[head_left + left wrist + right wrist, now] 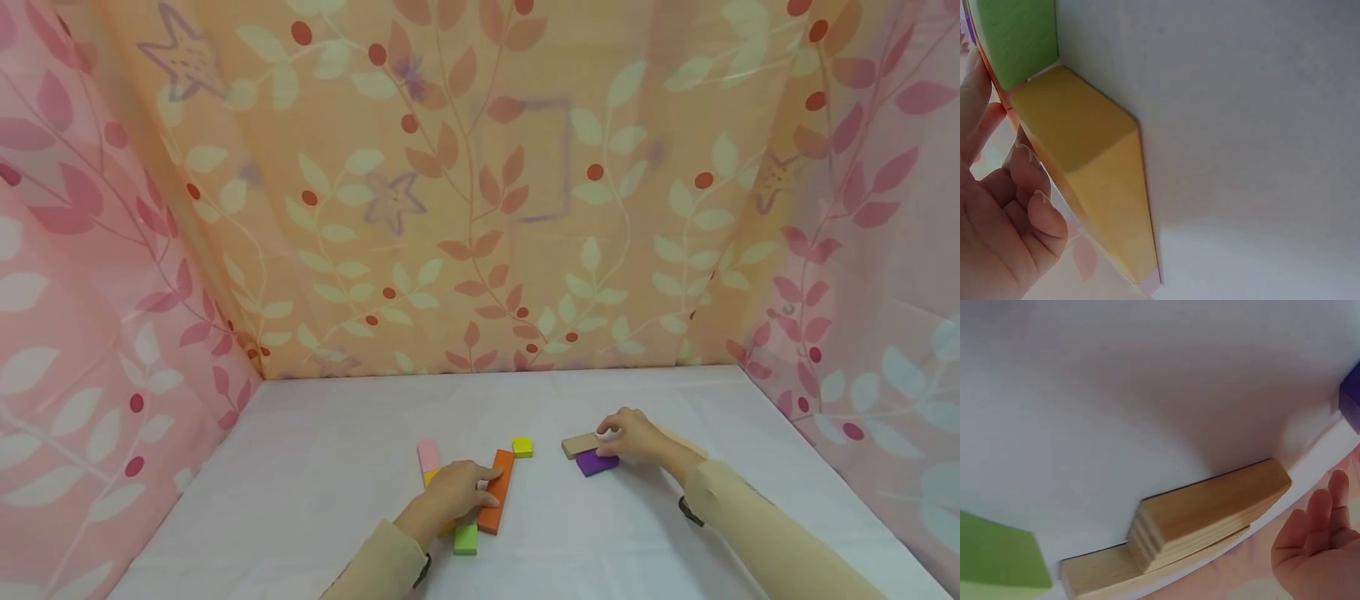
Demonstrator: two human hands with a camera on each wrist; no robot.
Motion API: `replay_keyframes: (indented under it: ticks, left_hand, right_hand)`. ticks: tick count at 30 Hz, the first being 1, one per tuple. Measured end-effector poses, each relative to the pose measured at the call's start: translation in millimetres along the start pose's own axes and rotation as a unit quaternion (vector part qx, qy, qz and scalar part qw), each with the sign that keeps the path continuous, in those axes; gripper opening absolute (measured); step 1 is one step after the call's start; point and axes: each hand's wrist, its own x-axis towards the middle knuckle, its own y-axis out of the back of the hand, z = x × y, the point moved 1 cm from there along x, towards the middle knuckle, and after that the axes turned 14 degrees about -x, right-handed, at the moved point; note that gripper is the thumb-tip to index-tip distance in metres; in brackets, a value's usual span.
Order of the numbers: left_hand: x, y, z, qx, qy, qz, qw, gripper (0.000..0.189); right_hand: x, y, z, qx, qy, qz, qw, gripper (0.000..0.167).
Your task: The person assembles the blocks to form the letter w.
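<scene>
Steadying the orange block (501, 490) looks like the job of the left hand (453, 490): its forefinger and thumb rest on the block without wrapping round it, while in the left wrist view the other fingers bend loosely and hold nothing. The right hand (637, 440) is at about two o'clock from there, forefinger by the end of the beige block (579, 445) and thumb by the purple block (596, 464); I cannot tell whether it pinches either one. To do this well, I'd keep the left fingertips light and low, with any push spread along the orange block's long side so it doesn't swing and knock its neighbours: the green block (466, 539) at seven o'clock, the mustard block (1104, 169) at nine, partly under the left hand, and the pink block (428, 454) at ten. The yellow cube (522, 447) sits at one o'clock, near enough to be nudged. Over on the right, the purple block lies at five o'clock from the beige one, so close that moving one could drag the other; handling a single block by its sides would suit, minding the cream block (686, 442) at three o'clock from that hand. As for containers, none shows; these blocks lie straight on the white tabletop (337, 467)
</scene>
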Motion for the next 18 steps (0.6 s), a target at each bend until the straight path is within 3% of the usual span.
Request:
replay_keyframes:
  ticks: [6, 13, 18]
  left_hand:
    - [0.5, -1.0, -0.9, -0.003, 0.001, 0.003, 1.0, 0.048]
    - [0.5, -1.1, -1.1, -0.008, -0.003, 0.003, 1.0, 0.047]
    - [0.2, -0.7, -1.7, -0.01, -0.004, 0.003, 0.9999, 0.047]
  right_hand:
    - [-9.4, 0, 4, -0.008, 0.004, -0.014, 0.9999, 0.031]
    - [-19.1, -4, 4, -0.046, 0.049, -0.001, 0.9977, 0.036]
    - [-24.4, -8, -2, -0.058, 0.037, 0.004, 0.9976, 0.035]
